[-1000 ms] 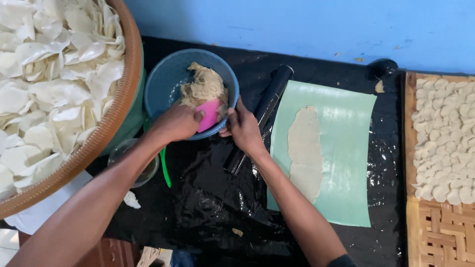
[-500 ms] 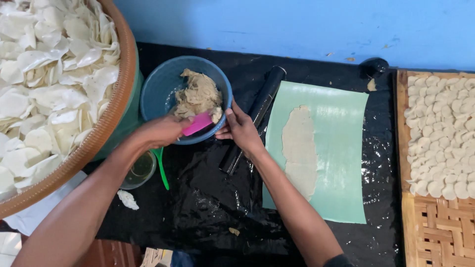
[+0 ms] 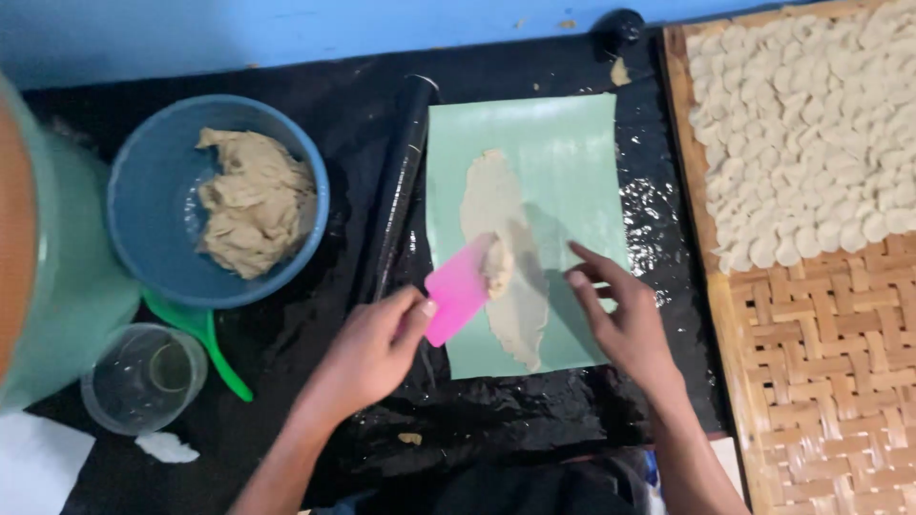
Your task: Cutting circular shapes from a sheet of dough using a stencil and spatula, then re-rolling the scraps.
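Big picture first: the woven bamboo drying tray (image 3: 830, 381) on the right is already about half covered with small pale dough rounds (image 3: 811, 133), packed tight across its upper part, while the lower weave is bare, so by my reading there is plenty of room left to fill. The black plastic-covered tabletop (image 3: 315, 315) carries everything else.

Over to the round blue plastic bowl (image 3: 143, 219): a good heap of beige dough (image 3: 253, 200) sits in it, so much of the batch looks unused. On the pale green plastic sheet (image 3: 572, 162) a long thin smear of dough (image 3: 506, 257) runs down the middle, spread but not cut. Beside it lies the black rolling pin (image 3: 401, 181), untouched.

Now the hands. The left hand (image 3: 367, 348) has its grip closed on a pink flat plastic scraper (image 3: 458, 291), whose edge carries a small lump of dough (image 3: 498, 267) right over the smear. The right hand (image 3: 620, 315) holds nothing, fingers spread loosely and pressing on the sheet's lower right.

Harder to read: a large green container (image 3: 57, 286) is cut off at the left, a green handle (image 3: 215, 348) disappears under the bowl, and the clear plastic cup (image 3: 143, 377) may hold a little liquid, though I can't be sure.
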